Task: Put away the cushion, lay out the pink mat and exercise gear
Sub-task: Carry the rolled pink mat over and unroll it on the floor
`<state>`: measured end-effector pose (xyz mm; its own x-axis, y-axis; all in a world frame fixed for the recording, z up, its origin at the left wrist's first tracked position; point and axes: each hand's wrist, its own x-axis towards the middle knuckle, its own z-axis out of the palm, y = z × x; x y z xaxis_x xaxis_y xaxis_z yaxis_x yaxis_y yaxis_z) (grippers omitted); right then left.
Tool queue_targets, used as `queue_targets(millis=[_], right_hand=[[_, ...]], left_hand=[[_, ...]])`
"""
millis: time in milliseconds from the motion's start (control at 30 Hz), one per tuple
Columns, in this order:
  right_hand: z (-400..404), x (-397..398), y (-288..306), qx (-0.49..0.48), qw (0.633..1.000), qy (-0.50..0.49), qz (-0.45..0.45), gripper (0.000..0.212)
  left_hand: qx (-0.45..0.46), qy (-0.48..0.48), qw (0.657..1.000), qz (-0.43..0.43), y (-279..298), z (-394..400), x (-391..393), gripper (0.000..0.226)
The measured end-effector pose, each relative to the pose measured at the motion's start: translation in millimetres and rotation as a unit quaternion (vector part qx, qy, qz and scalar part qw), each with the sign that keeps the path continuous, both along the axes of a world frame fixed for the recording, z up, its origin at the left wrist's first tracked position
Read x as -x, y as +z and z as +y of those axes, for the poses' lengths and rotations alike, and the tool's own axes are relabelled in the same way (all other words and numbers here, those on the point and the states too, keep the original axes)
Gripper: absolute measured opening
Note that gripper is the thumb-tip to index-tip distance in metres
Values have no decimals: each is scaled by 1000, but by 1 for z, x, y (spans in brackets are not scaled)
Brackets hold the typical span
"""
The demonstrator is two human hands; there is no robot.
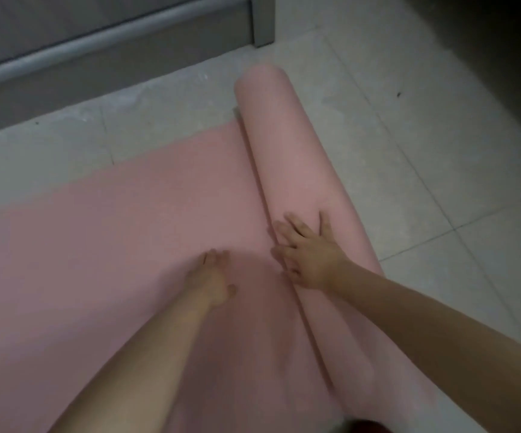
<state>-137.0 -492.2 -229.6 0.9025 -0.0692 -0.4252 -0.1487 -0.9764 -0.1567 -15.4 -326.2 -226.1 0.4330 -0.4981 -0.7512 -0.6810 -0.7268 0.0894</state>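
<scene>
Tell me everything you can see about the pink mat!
The pink mat is plain, soft-looking and matte, lying on a pale tiled floor. Its left part is spread flat; its right part is still a thick roll running away from the camera. The left hand rests flat on the unrolled part, and the right hand lies open on the roll.
</scene>
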Motion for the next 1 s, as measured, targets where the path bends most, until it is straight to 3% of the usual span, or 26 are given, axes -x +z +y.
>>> queue_targets(millis=[133,300,500,633,700,1000], right_hand=[[-2,3,-20,-36,999,5,-25,49],[-1,0,-27,16,986,43,-162,38],[-4,-1,-36,-3,995,28,-98,52],[-6,-6,-31,-5,997,27,-71,52],[-5,-6,-31,-6,998,27,-62,52],[0,-8,-37,8,997,7,-78,51]], left_hand=[[-29,14,999,-9,-16,-9,17,96],[-42,34,998,-24,-20,-10,18,100],[-47,80,996,3,-17,-12,18,99],[-32,75,995,59,-4,-3,-1,94],[-37,74,996,45,3,3,-15,92],[-87,76,993,1,-16,13,-13,120]])
